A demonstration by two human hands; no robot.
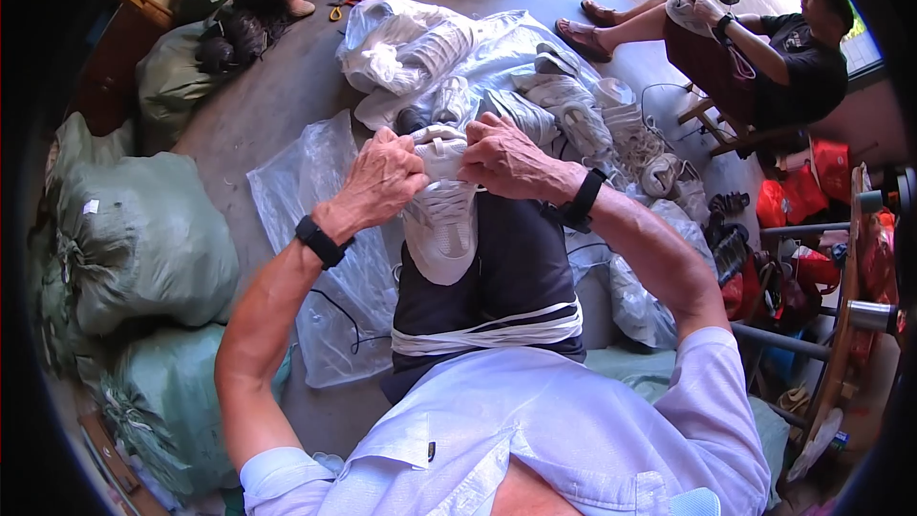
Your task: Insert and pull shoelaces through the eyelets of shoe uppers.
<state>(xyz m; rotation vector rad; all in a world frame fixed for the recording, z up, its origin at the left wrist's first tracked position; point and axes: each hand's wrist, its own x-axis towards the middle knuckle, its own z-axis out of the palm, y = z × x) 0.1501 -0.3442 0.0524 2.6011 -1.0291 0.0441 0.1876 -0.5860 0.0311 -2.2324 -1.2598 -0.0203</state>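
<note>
A white lace-up sneaker (441,239) rests on my dark-trousered lap, its toe toward me and its tongue and collar away. White shoelace (447,199) criss-crosses its front. On the left edge of the lacing, my left hand (385,175) is closed in a pinch, seemingly on the lace. My right hand (511,155) pinches the opposite edge in the same way, a little higher up. The fingertips of both are partly hidden. Across my thighs lies a bundle of loose white laces (487,333).
Beyond my knees lie white shoes (573,119) and clear plastic bags (411,43). A plastic sheet (330,306) is on the floor at left, beside stuffed green sacks (143,239). A rack (831,344) stands at right. A seated co-worker (793,67) handles a shoe at far right.
</note>
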